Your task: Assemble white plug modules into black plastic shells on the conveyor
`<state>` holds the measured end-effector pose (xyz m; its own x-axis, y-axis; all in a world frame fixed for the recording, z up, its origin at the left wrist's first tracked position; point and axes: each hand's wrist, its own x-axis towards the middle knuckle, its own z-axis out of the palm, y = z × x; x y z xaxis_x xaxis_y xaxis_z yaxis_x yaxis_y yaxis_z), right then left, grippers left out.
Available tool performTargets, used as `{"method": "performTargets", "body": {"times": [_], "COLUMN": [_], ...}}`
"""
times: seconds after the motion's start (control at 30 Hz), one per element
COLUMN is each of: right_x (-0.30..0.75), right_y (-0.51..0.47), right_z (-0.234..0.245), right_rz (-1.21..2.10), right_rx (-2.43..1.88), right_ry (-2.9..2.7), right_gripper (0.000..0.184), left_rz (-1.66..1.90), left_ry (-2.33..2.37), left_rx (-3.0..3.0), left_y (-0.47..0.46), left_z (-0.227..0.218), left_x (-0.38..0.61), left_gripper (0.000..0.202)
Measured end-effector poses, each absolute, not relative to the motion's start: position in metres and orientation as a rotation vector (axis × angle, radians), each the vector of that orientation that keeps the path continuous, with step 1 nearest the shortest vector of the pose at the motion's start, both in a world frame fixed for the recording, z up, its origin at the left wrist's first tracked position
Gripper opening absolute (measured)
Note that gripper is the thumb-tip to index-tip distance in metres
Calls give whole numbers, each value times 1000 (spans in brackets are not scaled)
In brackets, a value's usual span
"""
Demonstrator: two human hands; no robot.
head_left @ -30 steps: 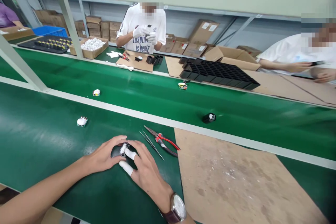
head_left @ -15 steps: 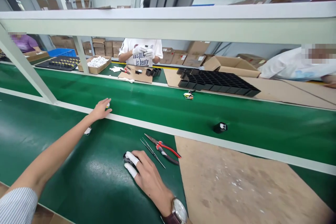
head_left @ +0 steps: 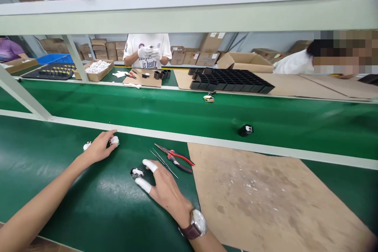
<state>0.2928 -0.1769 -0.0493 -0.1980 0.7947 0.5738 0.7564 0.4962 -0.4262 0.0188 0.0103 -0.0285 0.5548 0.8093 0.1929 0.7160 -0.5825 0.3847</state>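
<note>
My left hand (head_left: 102,146) is just on the near side of the white rail. Its fingers and thumb are closed around a small white part (head_left: 114,140) with a bit of yellow on it. Another small white piece (head_left: 87,146) lies by that wrist, partly hidden. My right hand (head_left: 156,179), wearing white finger cots and a wristwatch, has thumb and fingers spread. Just left of its fingertips stands a small black housing (head_left: 137,173) with white and metal bits inside. Thin tweezers (head_left: 164,163) and red-and-black long-nose pliers (head_left: 177,158) lie beyond the right hand.
A stained cardboard sheet (head_left: 254,197) covers the right of the bench. On the green belt (head_left: 165,106) are a black housing (head_left: 246,130) and a white-yellow part (head_left: 208,98). Opposite are a block of black housings (head_left: 233,80) and a gloved co-worker (head_left: 147,51). A shelf beam (head_left: 189,15) crosses overhead.
My left hand has come back from the belt over the rail with the small white part. My right hand has opened and drawn off the black housing, which stays on the bench. The view has shifted.
</note>
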Motion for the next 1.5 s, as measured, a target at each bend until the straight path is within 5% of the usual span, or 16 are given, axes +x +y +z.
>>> {"method": "performTargets", "body": {"times": [0.17,0.3,0.5,0.93,1.5], "right_x": [310,315,316,311,292], "right_y": [-169,-165,-166,-167,-181], "right_z": [-60,-75,-72,-67,-46], "right_rz": [-349,-537,-349,-218,-266], "right_rx": [-1693,-1805,-1660,-1538,-1366], "right_ry": [-1950,-2022,-2099,-2043,-2128], "right_gripper": [27,39,47,36,29], "left_rz": [568,444,608,827,759], "left_ry": [1157,760,690,554,870], "left_rx": [2560,2384,2324,2443,2420], "left_y": [-34,-75,-99,-98,-104], "left_z": [-13,-11,-43,-63,-68], "left_x": [13,45,68,62,59], "left_gripper": [60,77,37,26,76]}}
